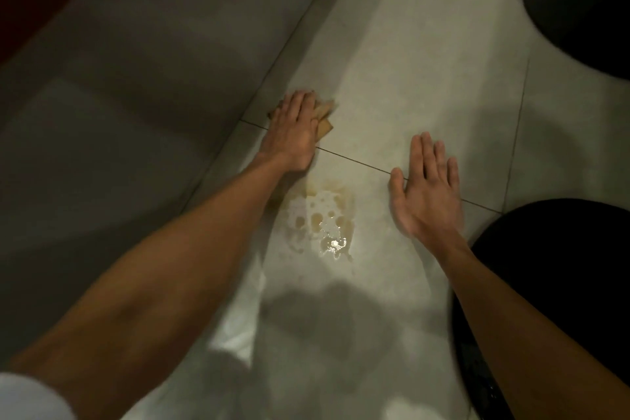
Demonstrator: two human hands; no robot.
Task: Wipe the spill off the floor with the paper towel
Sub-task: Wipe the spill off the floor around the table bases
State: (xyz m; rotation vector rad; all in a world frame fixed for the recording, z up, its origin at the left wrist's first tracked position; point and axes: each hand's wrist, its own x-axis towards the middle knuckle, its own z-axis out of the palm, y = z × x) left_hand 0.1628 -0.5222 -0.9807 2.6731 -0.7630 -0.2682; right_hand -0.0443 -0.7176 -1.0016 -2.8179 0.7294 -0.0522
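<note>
- Fingers of the left hand [295, 128] lie flat, pressing a crumpled brown-stained paper towel [324, 119] to the pale tiled floor [402, 72]; the glossy yellowish spill [322, 218] lies back beside its wrist.
- The right hand [426, 194] rests spread flat, right of the spill.
- Stained as it is, the towel may smear, not absorb.

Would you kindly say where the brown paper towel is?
In the head view, the brown paper towel lies under the left hand, beyond the yellowish spill.
</note>
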